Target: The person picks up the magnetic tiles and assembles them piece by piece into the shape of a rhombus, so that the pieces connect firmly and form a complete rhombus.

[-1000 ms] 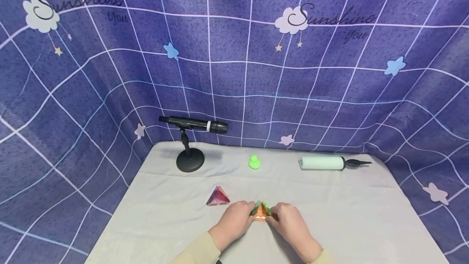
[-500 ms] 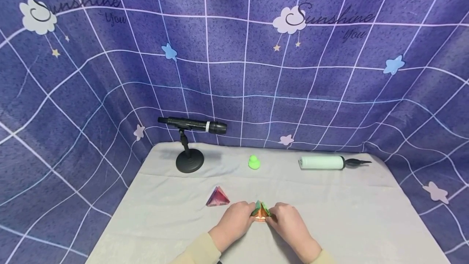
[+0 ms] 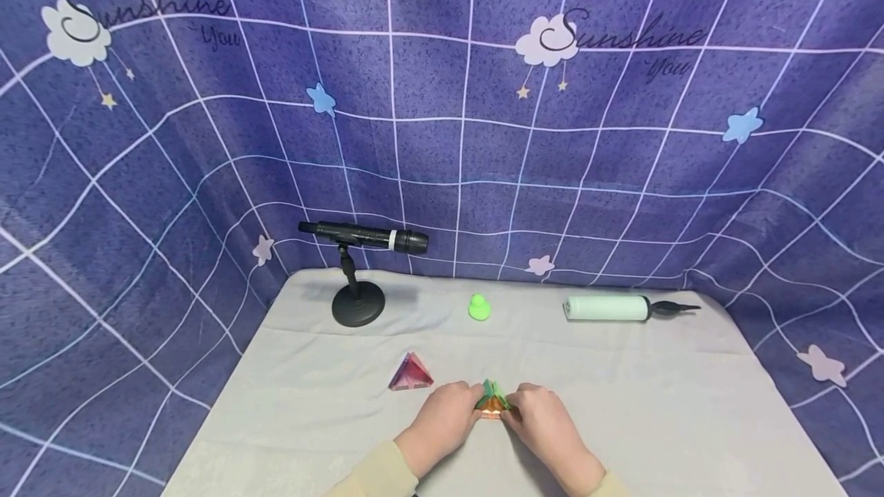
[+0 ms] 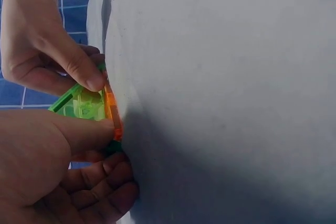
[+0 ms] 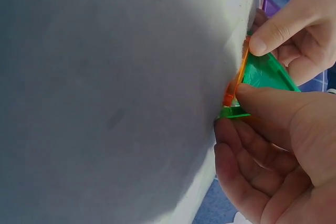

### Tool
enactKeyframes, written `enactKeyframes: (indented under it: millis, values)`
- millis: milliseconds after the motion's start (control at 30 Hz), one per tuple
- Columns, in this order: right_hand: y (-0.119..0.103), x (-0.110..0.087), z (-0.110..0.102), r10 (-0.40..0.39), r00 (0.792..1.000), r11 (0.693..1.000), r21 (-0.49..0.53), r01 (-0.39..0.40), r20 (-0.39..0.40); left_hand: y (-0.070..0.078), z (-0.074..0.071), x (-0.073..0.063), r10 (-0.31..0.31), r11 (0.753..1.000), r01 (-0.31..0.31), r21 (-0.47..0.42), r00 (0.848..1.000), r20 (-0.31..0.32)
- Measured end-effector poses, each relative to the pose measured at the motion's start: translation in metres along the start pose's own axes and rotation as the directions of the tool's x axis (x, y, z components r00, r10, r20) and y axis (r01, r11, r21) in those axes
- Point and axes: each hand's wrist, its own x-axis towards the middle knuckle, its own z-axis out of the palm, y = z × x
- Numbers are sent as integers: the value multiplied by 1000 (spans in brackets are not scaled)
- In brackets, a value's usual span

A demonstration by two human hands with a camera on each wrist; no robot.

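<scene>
My left hand [image 3: 449, 414] and right hand [image 3: 542, 422] face each other at a small group of translucent triangular magnetic tiles on the table. A dark green tile [image 5: 268, 73] stands on the left side, pinched by the left hand. The right hand pinches a light green tile [image 4: 86, 104] on the right side. Between the thumbs, an orange tile [image 3: 491, 408] lies low at the front. Both thumbs touch its edge in the wrist views. The green tiles lean toward each other at the top. Fingers cover the outer corners. A pink and purple tile pyramid [image 3: 410, 373] stands left of the hands.
A black microphone [image 3: 366, 236] on a round-based stand [image 3: 358, 304] is at the back left. Behind the hands sits a lime green rubber duck [image 3: 479, 307]. A pale green hand pump [image 3: 608, 307] with a black nozzle lies back right. Blue gridded curtain [image 3: 442, 113] surrounds the white-covered table [image 3: 311, 405].
The orange tile shows less height at the front, and the two green tiles behind it are more visible. Both hands stay almost in place, keeping hold of the tiles.
</scene>
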Motion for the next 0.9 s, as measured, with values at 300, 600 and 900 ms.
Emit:
enactKeyframes:
  millis: [300, 600, 900]
  values:
    - [-1, -1, 0, 53, 998, 998, 35, -54, 15, 0, 3, 0, -44, 999, 44, -13, 998, 40]
    - [0, -3, -1, 71, 997, 994, 77, -72, 14, -4, 4, -1, -43, 997, 43, -57, 999, 2]
    - [13, -3, -18, 1, 987, 984, 174, -30, 163, -18, -11, -3, -31, 990, 41, -138, 997, 75]
